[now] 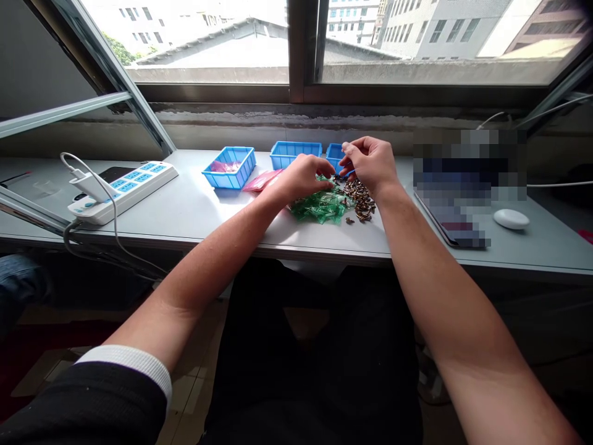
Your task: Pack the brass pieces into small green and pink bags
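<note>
My left hand (303,178) is over a heap of small green plastic bags (319,207), its fingers bent around what looks like one of them; green plastic shows between thumb and fingers. Beside it my right hand (373,164) is raised, thumb and forefinger pressed together in a pinch. Anything between those fingertips is too small to make out. Below the right hand, a pile of small brass-coloured metal parts (364,201) lies against the green bags. One loose part (349,220) sits nearer the table's front edge.
Pink plastic bags (262,181) lie left of my left hand. Blue bins stand behind: one with pink contents (229,179), one in the middle (296,148), another (334,151) partly hidden. A power strip (125,191) is left; a white mouse (511,219) and blurred device (463,222) are right.
</note>
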`<state>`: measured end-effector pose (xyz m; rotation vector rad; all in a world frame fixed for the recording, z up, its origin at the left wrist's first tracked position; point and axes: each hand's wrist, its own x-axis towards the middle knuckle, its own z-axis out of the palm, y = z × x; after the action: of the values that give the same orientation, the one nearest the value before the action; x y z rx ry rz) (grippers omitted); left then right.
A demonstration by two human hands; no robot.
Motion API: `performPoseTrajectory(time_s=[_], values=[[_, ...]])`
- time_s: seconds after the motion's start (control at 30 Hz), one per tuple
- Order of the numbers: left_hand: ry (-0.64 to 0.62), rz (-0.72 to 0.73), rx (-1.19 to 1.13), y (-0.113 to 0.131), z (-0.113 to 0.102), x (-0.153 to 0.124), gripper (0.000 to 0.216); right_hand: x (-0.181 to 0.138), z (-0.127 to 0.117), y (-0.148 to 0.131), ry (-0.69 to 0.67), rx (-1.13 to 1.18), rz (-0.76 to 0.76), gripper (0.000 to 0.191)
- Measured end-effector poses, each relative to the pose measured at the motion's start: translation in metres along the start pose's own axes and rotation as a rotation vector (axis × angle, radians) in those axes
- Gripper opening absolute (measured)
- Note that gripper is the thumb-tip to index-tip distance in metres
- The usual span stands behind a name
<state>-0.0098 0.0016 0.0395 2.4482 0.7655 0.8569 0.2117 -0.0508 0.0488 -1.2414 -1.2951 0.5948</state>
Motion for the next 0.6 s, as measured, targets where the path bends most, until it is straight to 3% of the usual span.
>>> performPoseTrajectory(time_s=[0.17,0.37,0.53,0.6], values=[[0.108,-0.056,-0.246,0.002,0.003,0.005,0.031,-0.004,0.000,-0.004,-0.001,-0.031,-0.002,0.035],[0.372,-0.078,-0.519,-0.008,0.001,0.018,0.030,-0.008,0.001,-0.004,-0.099,-0.034,-0.064,0.018],[0.455,-0.057,-0.606,-0.019,0.000,0.025,0.039,-0.009,0.003,-0.003,-0.202,0.078,-0.017,0.054],[0.445,-0.077,-0.602,-0.016,0.000,0.022,0.042,-0.011,0.003,-0.005,-0.204,0.111,0.009,0.053]])
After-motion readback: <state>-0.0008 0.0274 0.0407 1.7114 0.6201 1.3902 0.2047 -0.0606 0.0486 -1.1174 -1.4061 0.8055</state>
